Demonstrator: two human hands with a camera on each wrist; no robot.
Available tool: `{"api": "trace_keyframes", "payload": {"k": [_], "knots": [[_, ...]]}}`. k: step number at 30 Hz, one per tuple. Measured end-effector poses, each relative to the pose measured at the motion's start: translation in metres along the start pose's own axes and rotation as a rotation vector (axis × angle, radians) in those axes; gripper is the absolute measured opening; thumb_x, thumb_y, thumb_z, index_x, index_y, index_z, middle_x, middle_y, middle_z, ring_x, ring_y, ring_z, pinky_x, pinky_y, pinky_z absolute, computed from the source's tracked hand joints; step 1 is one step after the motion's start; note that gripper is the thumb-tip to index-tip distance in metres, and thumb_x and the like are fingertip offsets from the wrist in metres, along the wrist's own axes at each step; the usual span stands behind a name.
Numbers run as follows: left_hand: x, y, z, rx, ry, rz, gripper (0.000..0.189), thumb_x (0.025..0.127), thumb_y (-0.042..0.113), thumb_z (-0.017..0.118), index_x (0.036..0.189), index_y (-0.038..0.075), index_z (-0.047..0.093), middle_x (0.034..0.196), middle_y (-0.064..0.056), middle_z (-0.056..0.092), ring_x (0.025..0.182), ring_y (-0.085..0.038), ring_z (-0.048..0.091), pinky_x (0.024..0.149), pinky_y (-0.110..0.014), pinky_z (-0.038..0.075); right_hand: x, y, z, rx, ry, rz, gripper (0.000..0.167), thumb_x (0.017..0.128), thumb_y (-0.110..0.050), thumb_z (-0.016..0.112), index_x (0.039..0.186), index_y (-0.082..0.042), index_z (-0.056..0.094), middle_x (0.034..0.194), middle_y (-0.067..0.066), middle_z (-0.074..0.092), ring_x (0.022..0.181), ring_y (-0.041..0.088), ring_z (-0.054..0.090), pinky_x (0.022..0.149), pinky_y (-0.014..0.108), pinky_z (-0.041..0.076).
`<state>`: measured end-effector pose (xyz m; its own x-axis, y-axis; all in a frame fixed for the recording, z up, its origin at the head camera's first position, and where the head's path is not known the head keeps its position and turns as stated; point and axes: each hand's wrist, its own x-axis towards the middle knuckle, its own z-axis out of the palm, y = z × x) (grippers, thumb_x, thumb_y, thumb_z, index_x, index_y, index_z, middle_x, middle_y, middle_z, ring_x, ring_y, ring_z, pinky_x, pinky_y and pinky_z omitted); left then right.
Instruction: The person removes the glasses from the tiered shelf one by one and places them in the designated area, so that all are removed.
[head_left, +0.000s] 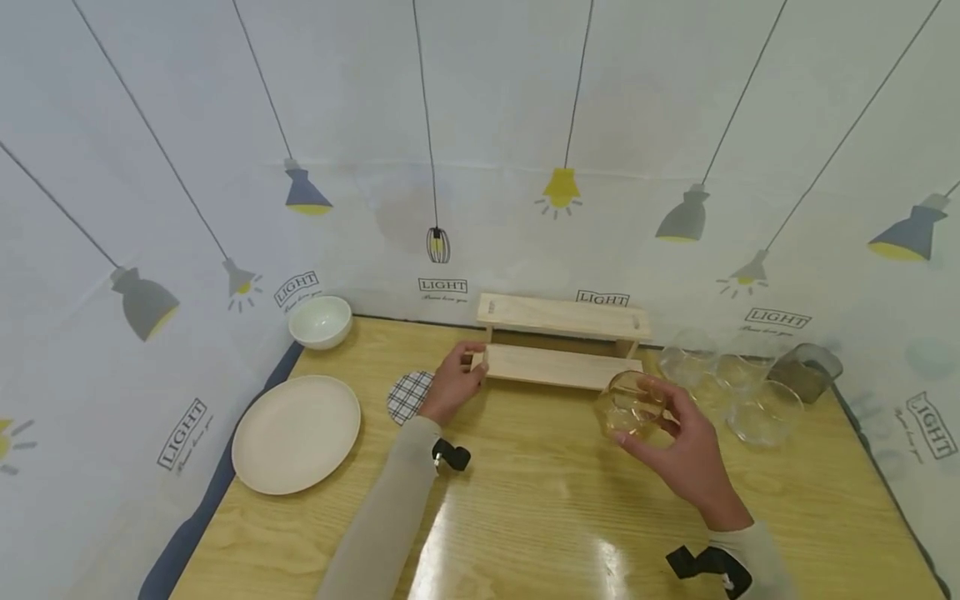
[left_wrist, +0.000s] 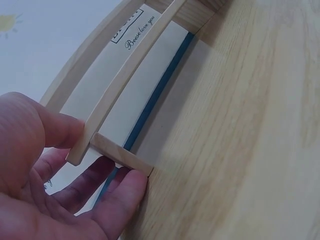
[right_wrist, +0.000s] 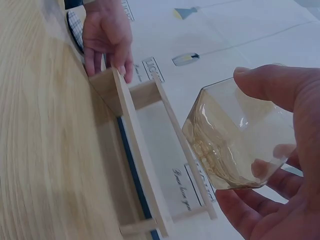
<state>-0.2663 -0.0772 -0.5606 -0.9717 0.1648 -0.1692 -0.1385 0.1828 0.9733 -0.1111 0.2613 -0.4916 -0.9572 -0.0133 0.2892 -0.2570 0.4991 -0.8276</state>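
Observation:
A two-tier pale wooden rack (head_left: 558, 365) stands at the back of the table against the printed backdrop. At its left end my left hand (head_left: 453, 383) grips the lower board; in the left wrist view the thumb lies over the board (left_wrist: 117, 87) and fingertips touch the short leg (left_wrist: 120, 154) below. My right hand (head_left: 690, 462) holds an amber-tinted, faceted glass (head_left: 630, 408) in front of the rack's right end. The right wrist view shows this glass (right_wrist: 235, 137) tilted between thumb and fingers.
Several clear glasses (head_left: 765, 417) and a grey tinted glass (head_left: 806, 372) are grouped at the back right. On the left are a cream plate (head_left: 296, 433), a white bowl (head_left: 321, 323) and a checked coaster (head_left: 406, 398) beside my left hand. Backdrop walls edge the table.

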Motion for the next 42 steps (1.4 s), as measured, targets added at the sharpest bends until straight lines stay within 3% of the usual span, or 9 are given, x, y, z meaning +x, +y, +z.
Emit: {"api": "trace_keyframes", "payload": {"k": [6,12,22,26,29,32,36,42], "knots": [[0.002,-0.003,-0.002,-0.012,-0.010,0.001,0.031,0.108,0.024,0.065,0.138,0.027,0.060,0.130,-0.011,0.058,0.102,-0.024,0.064,0.082,-0.038,0.059,-0.014,0.003,-0.028,-0.026,0.076,-0.003,0.085,0.082,-0.001,0.090,0.155,-0.016,0.050,0.142,0.007,0.060,0.118,-0.002,0.063,0.096,0.008,0.051],[0.002,-0.002,-0.001,-0.018,-0.013,0.002,0.031,0.107,0.023,0.065,0.138,0.028,0.060,0.132,-0.011,0.058,0.105,-0.025,0.064,0.085,-0.040,0.060,-0.024,0.011,-0.059,-0.087,0.166,0.025,0.085,0.081,0.003,0.089,0.155,-0.013,0.051,0.136,-0.013,0.060,0.120,-0.005,0.059,0.092,0.005,0.051],[-0.001,-0.001,-0.001,-0.045,-0.003,-0.006,0.032,0.107,0.021,0.065,0.138,0.025,0.060,0.131,-0.013,0.057,0.103,-0.025,0.063,0.085,-0.040,0.059,-0.021,0.019,-0.112,-0.134,0.381,0.211,0.082,0.084,0.002,0.087,0.154,-0.020,0.052,0.134,-0.023,0.058,0.116,-0.009,0.058,0.086,0.002,0.045],[-0.001,0.000,0.000,-0.026,-0.003,-0.002,0.033,0.107,0.022,0.066,0.139,0.025,0.060,0.133,-0.012,0.058,0.105,-0.024,0.063,0.086,-0.040,0.060,-0.014,0.024,-0.127,-0.153,0.452,0.243,0.081,0.086,-0.001,0.086,0.154,-0.025,0.050,0.131,-0.026,0.058,0.114,-0.011,0.057,0.086,0.003,0.042],[-0.001,0.001,0.000,-0.024,-0.003,0.008,0.033,0.106,0.022,0.066,0.139,0.025,0.060,0.132,-0.013,0.058,0.104,-0.024,0.064,0.086,-0.041,0.060,-0.007,0.030,-0.138,-0.181,0.488,0.249,0.082,0.087,-0.005,0.086,0.156,-0.028,0.047,0.133,-0.027,0.056,0.114,-0.012,0.054,0.089,0.003,0.042],[0.000,0.000,-0.001,-0.022,-0.003,0.013,0.032,0.107,0.022,0.066,0.138,0.025,0.060,0.129,-0.013,0.059,0.103,-0.025,0.064,0.084,-0.040,0.059,-0.002,0.038,-0.149,-0.195,0.513,0.277,0.084,0.090,-0.010,0.084,0.159,-0.031,0.041,0.139,-0.027,0.052,0.119,-0.012,0.050,0.101,0.006,0.042],[0.001,-0.001,-0.001,-0.023,-0.005,0.006,0.031,0.106,0.022,0.066,0.137,0.026,0.061,0.127,-0.012,0.059,0.102,-0.025,0.064,0.082,-0.039,0.059,0.001,0.053,-0.162,-0.210,0.553,0.368,0.085,0.093,-0.019,0.082,0.162,-0.035,0.034,0.152,-0.024,0.047,0.128,-0.010,0.047,0.118,0.021,0.038],[0.002,-0.002,-0.001,-0.041,-0.014,-0.007,0.032,0.106,0.022,0.066,0.138,0.026,0.060,0.128,-0.012,0.058,0.101,-0.026,0.064,0.082,-0.040,0.059,0.003,0.080,-0.177,-0.215,0.611,0.484,0.084,0.095,-0.028,0.079,0.163,-0.036,0.030,0.162,-0.017,0.042,0.142,0.000,0.045,0.123,0.030,0.034]]}}
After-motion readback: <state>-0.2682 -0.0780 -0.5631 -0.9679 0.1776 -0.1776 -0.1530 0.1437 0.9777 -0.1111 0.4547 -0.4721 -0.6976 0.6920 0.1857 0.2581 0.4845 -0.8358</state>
